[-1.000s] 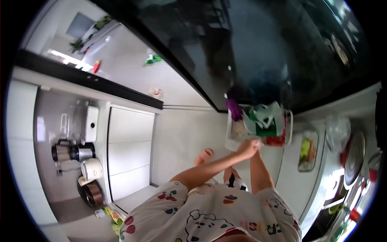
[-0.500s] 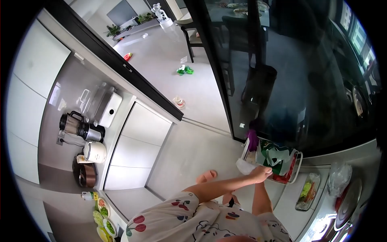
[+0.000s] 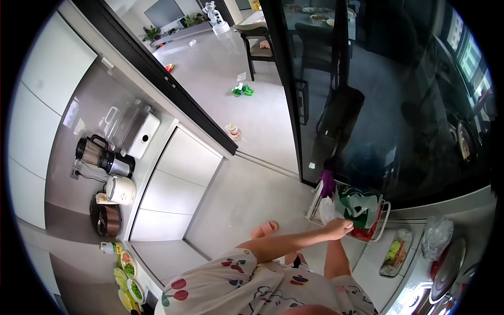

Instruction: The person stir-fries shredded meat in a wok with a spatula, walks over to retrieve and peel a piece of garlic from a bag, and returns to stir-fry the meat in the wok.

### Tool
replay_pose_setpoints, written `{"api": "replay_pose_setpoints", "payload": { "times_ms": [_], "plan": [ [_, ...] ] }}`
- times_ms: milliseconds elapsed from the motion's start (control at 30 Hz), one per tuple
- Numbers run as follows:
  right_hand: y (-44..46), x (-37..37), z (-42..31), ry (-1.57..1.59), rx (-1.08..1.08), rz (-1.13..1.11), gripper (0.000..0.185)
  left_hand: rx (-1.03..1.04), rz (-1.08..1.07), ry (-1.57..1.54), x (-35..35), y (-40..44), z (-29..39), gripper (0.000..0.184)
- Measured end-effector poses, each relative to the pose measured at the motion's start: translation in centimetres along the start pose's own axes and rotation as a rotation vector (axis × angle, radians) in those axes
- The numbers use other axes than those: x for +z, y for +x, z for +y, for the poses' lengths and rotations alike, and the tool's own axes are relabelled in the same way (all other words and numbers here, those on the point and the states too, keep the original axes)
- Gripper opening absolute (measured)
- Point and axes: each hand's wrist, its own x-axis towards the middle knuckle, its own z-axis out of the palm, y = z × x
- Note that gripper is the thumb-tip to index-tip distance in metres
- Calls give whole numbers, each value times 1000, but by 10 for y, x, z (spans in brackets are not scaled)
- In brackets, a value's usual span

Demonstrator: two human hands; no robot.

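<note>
Hands, two, one person. Left hand [image 3: 338,229]: fingers curled tight, seemingly on the lower edge of a thin white plastic bag [image 3: 330,209]; exact hold hard to make out. Right hand: concealed behind the left, one bare right forearm [image 3: 337,258] showing; its state cannot be told.

Thin white plastic bag, one: just beyond and left of the left hand, over the left part of a white wire-sided basket [image 3: 387,210]; lower end lost at the fingers.

Basket, one, near side partly covered by the hand. At its contents: one green-and-white plastic carrier bag [image 3: 349,193], right of the white one; one red item [image 3: 363,232], mostly covered; one purple item [image 3: 327,184], far left corner, identity unclear.

Right of the basket: one clear rectangular food tray [image 3: 388,272]; one crumpled clear plastic bag [image 3: 437,238].

Floor, left of the hands: one pink slipper [image 3: 264,229], partly behind the left arm.
</note>
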Motion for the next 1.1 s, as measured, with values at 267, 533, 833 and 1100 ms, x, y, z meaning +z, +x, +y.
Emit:
{"api": "replay_pose_setpoints", "payload": {
  "times_ms": [267, 533, 833, 1100],
  "plan": [
    [5, -20, 0, -51, 10, -123, 37, -234, -5, -218, -29, 11, -10, 21],
    [-1, -19, -28, 25, -85, -357, 36, -95, 150, 19, -68, 28, -50, 12],
    [-97, 34, -68, -98, 20, -193, 45, -174, 228, 106, -78, 37, -45, 37],
    [-94, 24, -69, -54, 93, -393, 45, -215, 167, 50, -68, 40, -52, 22]
  ]
}}
